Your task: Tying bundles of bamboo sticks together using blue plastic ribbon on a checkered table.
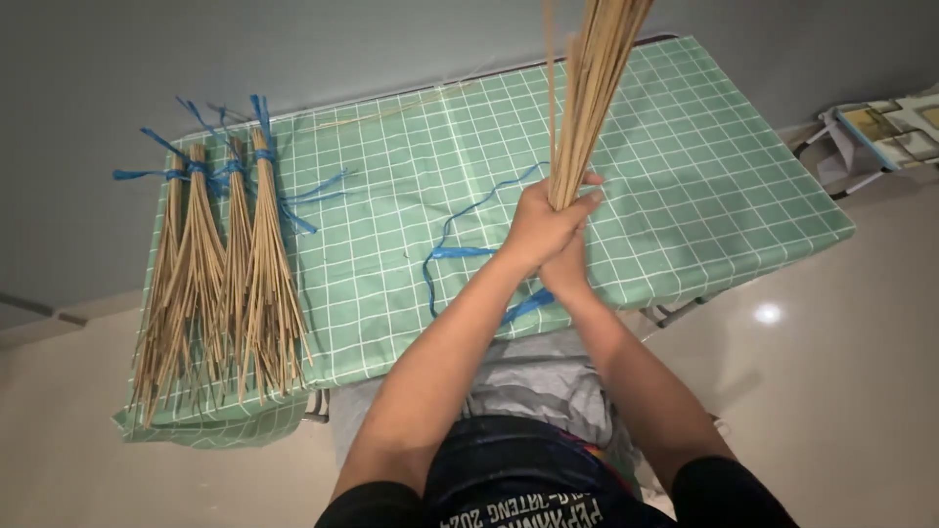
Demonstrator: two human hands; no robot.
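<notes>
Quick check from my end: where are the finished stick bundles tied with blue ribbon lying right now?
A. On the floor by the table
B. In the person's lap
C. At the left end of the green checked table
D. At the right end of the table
C: the tied bundles lie side by side on the left end of the green checked table, while both hands grip a loose bundle upright.

Single head-worn view, looking steeply down, close over the green checked table [685, 196], forearms below
</notes>
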